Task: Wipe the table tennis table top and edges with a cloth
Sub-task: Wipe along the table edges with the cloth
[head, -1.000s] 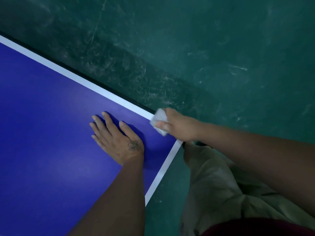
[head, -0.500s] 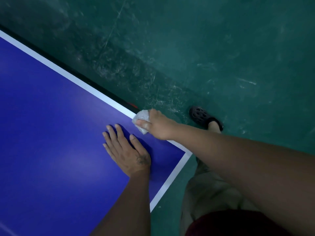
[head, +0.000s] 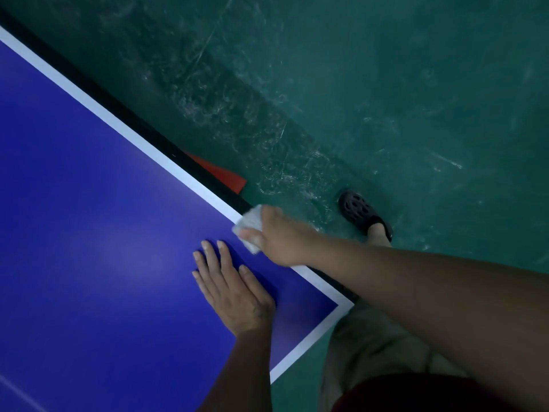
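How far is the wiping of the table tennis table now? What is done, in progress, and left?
Done: cannot tell; the blue table shows no dirt and no wipe marks. In hand: the right hand grips the cloth on the white line at the long edge, near the corner; the left hand rests flat on the top. Left: likely the black edge farther along.

The left hand (head: 234, 292) is laid flat on the table (head: 89, 233); a cloth (head: 251, 222) is gripped by the right hand (head: 282, 237).
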